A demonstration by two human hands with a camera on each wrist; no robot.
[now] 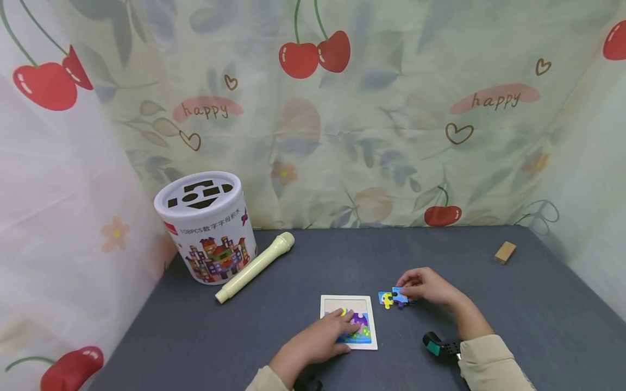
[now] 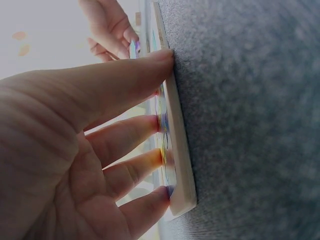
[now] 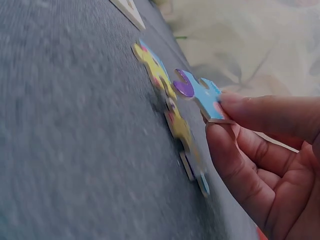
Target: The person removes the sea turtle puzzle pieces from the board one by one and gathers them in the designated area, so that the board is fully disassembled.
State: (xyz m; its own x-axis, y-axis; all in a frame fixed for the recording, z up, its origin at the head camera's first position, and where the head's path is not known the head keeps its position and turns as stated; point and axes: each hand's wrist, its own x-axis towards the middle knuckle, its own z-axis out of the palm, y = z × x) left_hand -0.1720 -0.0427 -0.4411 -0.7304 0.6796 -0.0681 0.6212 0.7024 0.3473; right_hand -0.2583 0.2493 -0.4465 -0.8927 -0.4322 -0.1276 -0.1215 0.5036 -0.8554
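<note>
My left hand rests on a small jigsaw puzzle in a pale wooden frame, partly filled with colourful pieces. In the left wrist view, the thumb touches the frame's edge and the fingertips press on the puzzle surface. To the right of the frame, my right hand pinches a blue and purple puzzle piece between thumb and index finger, held above the table. Beneath and beside it lie several loose pieces, among them a yellow and blue one. The left hand covers part of the puzzle.
A white block bucket with a slotted lid stands at the back left. Against it lies a cream microphone-shaped stick. At the far right is a small wooden block. A patterned curtain hangs behind the dark table.
</note>
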